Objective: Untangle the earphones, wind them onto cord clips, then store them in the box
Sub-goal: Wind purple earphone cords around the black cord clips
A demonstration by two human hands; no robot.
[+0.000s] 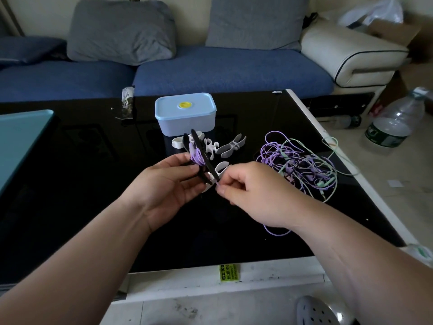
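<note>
My left hand point(172, 184) holds a black cord clip point(203, 158) with purple earphone cord point(196, 157) wound around its middle. My right hand point(248, 186) pinches the loose purple end of that cord just right of the clip. A tangle of purple and green earphones point(302, 167) lies on the black table to the right. Several white cord clips point(230, 146) lie on the table behind my hands. The light blue box point(186, 116) stands beyond them with its lid on.
The black glass table point(82, 184) has a white rim on the right and near sides. A teal object point(21, 137) sits at the left edge. A blue sofa with grey cushions stands behind. A large plastic bottle point(396, 120) stands on the floor at right.
</note>
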